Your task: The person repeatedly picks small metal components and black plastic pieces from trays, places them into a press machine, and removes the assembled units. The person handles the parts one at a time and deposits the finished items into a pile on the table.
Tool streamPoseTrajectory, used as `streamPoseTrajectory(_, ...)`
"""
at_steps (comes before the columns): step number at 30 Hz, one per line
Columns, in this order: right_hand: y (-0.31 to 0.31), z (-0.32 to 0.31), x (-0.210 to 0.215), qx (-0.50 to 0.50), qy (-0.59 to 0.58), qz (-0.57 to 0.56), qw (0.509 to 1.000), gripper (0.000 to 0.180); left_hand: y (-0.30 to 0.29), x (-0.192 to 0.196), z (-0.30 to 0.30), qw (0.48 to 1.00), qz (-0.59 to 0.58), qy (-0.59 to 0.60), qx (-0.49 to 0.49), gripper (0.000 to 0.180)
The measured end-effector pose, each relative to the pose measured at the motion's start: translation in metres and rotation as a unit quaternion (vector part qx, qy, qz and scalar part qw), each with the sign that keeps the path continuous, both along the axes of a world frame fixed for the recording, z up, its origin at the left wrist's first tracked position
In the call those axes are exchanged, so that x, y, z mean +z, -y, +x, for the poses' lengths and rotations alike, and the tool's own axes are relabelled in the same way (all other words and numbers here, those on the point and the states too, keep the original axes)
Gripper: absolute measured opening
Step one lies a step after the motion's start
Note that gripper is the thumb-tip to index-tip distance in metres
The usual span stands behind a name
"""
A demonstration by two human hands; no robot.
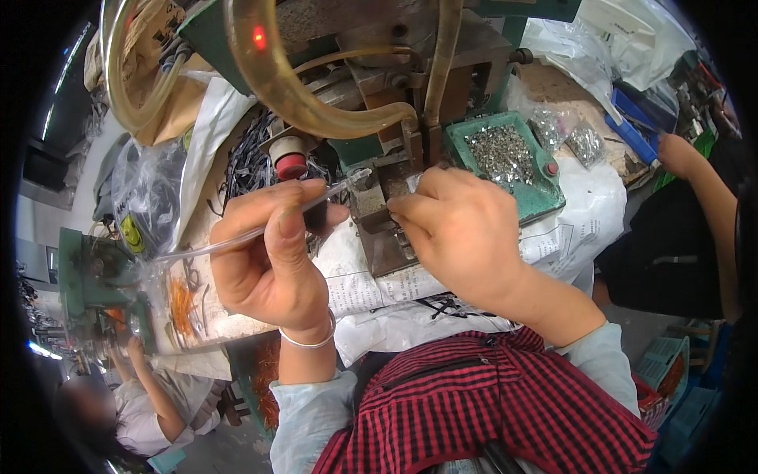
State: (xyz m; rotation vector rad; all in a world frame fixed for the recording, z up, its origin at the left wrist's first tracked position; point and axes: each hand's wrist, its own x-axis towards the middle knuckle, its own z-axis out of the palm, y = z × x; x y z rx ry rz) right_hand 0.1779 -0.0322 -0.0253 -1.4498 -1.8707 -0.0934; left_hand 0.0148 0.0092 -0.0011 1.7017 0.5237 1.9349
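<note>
At far left, a co-worker (150,403) in a light shirt sits low beside a green machine (91,276). Next to it, a clear plastic bag (146,197) lies against the bench, with orange bits (183,304) on the bench top just below.

My left hand (272,253) is curled closed, thumb and forefinger pinching a thin clear tube (260,229). The tube runs from lower left, beyond my knuckles, up and right to its tip near the metal press block (379,213). A thin white bangle (308,341) circles this wrist. Behind the hand stands a red-capped knob (290,162); above it, yellowish hoses (284,87) loop down from the green press body (371,47).

My right hand (462,233) is bunched, fingertips (403,209) pressed together at the press block, just right of the tube's tip; I cannot tell what, if anything, they pinch. Printed paper sheets (371,288) lie under both hands.

Right of my hand, a green tray (537,201) holds small silvery metal parts (499,154), with more in clear bags (568,134). At far right, another person's arm (703,197) reaches toward a blue tool (632,126).
</note>
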Motion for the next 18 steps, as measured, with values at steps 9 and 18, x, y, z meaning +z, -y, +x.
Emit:
streamPoseTrajectory(9,-0.001,-0.008,0.002,-0.006,0.013,0.034,0.999,0.01,0.005,-0.005,-0.003,1.0,-0.019,-0.002,0.009,0.011)
streamPoseTrajectory(18,0.014,0.091,-0.07,-0.109,-0.441,-0.057,0.889,0.013,0.011,-0.03,-0.021,0.997,-0.082,0.007,0.014,0.014)
